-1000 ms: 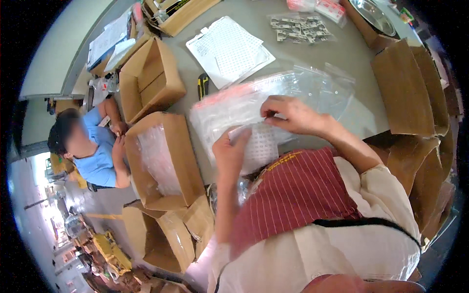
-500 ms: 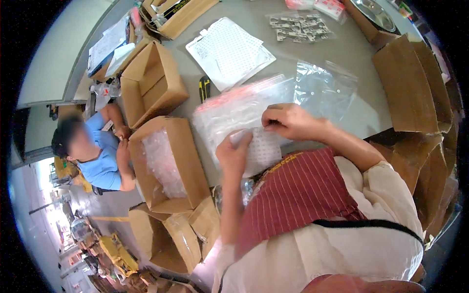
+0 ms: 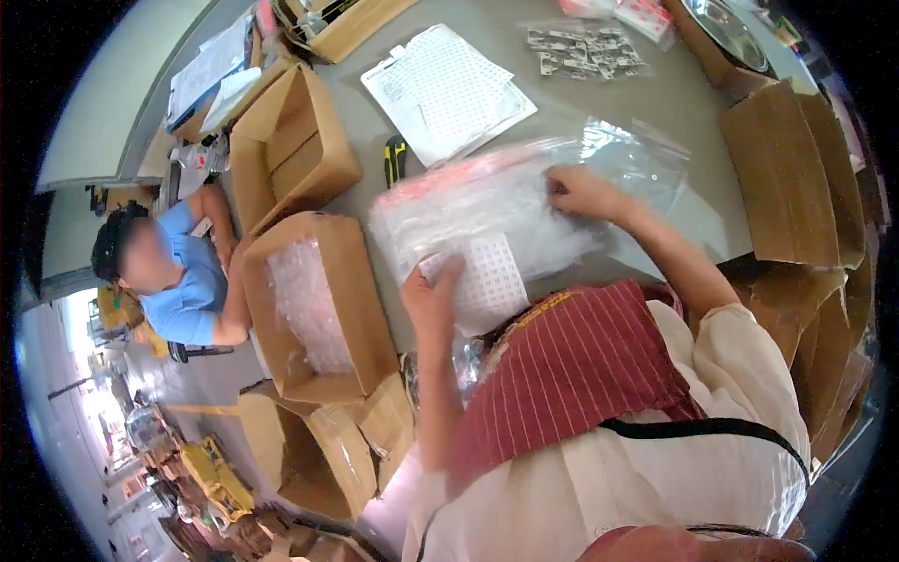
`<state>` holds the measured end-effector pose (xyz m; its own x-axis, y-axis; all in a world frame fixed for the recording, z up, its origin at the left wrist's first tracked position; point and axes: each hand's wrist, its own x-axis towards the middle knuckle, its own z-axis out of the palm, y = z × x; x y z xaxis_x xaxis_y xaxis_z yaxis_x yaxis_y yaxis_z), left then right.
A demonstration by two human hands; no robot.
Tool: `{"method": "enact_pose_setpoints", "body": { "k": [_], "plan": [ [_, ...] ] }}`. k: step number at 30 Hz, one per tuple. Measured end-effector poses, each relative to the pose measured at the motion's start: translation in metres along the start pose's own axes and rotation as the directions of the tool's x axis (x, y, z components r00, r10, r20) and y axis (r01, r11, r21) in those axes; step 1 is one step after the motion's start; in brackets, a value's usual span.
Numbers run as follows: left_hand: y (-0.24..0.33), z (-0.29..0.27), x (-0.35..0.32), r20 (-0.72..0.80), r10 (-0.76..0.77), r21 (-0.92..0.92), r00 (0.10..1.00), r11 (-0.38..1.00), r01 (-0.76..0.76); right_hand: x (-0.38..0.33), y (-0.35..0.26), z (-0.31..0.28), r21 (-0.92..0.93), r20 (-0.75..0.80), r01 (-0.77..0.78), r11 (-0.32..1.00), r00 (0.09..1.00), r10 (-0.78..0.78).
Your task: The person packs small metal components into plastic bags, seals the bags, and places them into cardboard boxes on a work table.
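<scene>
My left hand (image 3: 434, 292) pinches a white sheet of small printed labels (image 3: 491, 283) by its left edge, thumb on top. The sheet is held over the near edge of a stack of clear plastic bags (image 3: 449, 220) with red strips along the far side. My right hand (image 3: 588, 194) is at the right part of that stack, its fingers curled together against the top bag. Whatever sits between those fingertips is hidden. Just beyond the right hand lies another clear bag (image 3: 637, 164).
Behind the bags are a clipboard with printed sheets (image 3: 449, 94), a yellow-black utility knife (image 3: 394, 161) and a bag of metal parts (image 3: 588, 51). Cardboard boxes (image 3: 375, 309) stand left, one holding bagged items; another box (image 3: 782, 173) stands right. A co-worker in blue (image 3: 187, 281) sits left.
My right hand has left the label sheet and moved up and right onto the bag stack. My left hand has shifted slightly left with the sheet, which now shows more fully.
</scene>
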<state>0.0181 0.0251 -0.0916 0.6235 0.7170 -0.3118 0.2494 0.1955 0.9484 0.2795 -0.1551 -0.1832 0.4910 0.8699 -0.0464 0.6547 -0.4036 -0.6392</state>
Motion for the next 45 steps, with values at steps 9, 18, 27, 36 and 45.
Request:
{"method": "enact_pose_setpoints", "body": {
  "k": [9,18,27,36,45],
  "plan": [
    [0.0,-0.013,-0.005,-0.081,-0.039,-0.077,0.996,0.996,0.033,-0.03,0.05,-0.099,0.086,0.122,-0.516,0.852,0.854,0.505],
    [0.006,0.007,-0.002,-0.026,0.004,-0.131,1.0,0.991,-0.008,0.005,0.0,-0.045,0.183,0.005,-0.007,0.983,1.0,0.006],
    [0.01,0.009,-0.001,-0.046,0.042,0.062,0.998,0.997,-0.039,-0.008,0.057,-0.068,-0.041,-0.015,-0.281,0.959,0.96,0.28],
    [0.016,0.044,0.02,0.091,0.191,0.302,0.977,0.93,-0.21,-0.022,-0.037,-0.068,0.254,-0.165,0.032,0.967,0.986,0.01],
    [0.039,0.064,0.011,0.266,0.157,0.379,0.951,0.89,-0.253,-0.017,-0.113,-0.07,0.181,-0.174,0.422,0.888,0.903,-0.394]
  ]
}}
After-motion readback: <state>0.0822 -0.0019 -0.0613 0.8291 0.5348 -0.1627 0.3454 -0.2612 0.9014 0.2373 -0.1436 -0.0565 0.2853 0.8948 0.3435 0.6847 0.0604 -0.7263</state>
